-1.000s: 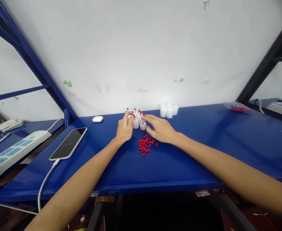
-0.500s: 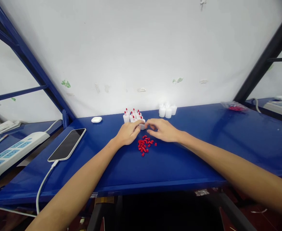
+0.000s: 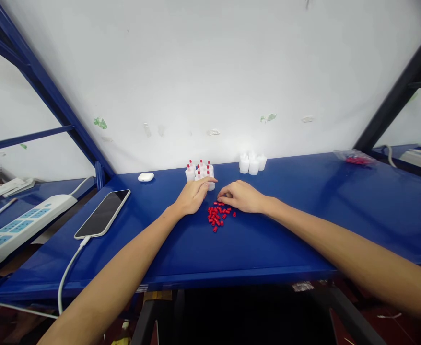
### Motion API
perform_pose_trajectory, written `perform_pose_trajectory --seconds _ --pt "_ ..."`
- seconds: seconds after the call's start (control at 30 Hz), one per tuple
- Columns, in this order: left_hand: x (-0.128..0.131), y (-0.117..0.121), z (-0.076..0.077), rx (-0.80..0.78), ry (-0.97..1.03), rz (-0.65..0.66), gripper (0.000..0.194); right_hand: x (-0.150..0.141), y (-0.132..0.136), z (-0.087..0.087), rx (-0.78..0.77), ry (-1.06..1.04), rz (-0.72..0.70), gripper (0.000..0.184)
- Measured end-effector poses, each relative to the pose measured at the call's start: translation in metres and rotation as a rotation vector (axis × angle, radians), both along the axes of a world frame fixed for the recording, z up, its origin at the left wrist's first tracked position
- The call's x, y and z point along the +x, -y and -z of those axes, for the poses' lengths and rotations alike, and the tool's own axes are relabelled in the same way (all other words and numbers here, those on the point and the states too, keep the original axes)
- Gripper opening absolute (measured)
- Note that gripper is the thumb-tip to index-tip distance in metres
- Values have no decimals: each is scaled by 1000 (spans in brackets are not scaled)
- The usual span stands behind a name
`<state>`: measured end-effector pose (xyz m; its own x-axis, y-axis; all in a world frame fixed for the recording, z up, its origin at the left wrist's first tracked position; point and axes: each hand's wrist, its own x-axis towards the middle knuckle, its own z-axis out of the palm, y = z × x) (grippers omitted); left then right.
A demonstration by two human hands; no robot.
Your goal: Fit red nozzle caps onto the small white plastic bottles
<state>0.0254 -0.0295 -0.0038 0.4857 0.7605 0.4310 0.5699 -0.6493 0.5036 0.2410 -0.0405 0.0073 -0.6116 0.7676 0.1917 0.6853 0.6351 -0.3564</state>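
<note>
My left hand (image 3: 193,195) is at the front of a cluster of small white squeeze bottles (image 3: 190,174), most with red-tipped nozzles. Its thumb and forefinger are around the front white bottle (image 3: 211,186); the finger hides that bottle's top. Lower and to the right, my right hand (image 3: 244,196) bends its fingers into a pinch at the back edge of a loose pile of small red caps (image 3: 214,216). The fingertips meet at a red cap, partly hidden by them. One stray red cap (image 3: 234,214) lies to the right of the pile.
More white bottles (image 3: 253,166), without red caps, stand by the wall. A bag with red pieces (image 3: 356,158) lies far right. On the left are a white case (image 3: 146,177), a phone (image 3: 102,213) on a cable and a power strip (image 3: 27,225). Blue frame posts (image 3: 55,91) rise at the left.
My right hand has moved away from the front bottle, down to the red caps, and its fingers have closed together. My left hand stays at the bottle. The view has shifted slightly.
</note>
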Motion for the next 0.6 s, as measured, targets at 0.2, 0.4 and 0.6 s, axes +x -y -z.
perform_pose_trajectory --seconds 0.2,0.4,0.6 --pt "2 0 5 -113 285 79 50 2 -6 7 107 -73 21 16" --pt "10 8 3 -72 335 117 54 -12 7 1 137 -560 -61 13" --pt "13 17 -2 -75 260 149 53 -19 21 -4 195 -635 -137 13"
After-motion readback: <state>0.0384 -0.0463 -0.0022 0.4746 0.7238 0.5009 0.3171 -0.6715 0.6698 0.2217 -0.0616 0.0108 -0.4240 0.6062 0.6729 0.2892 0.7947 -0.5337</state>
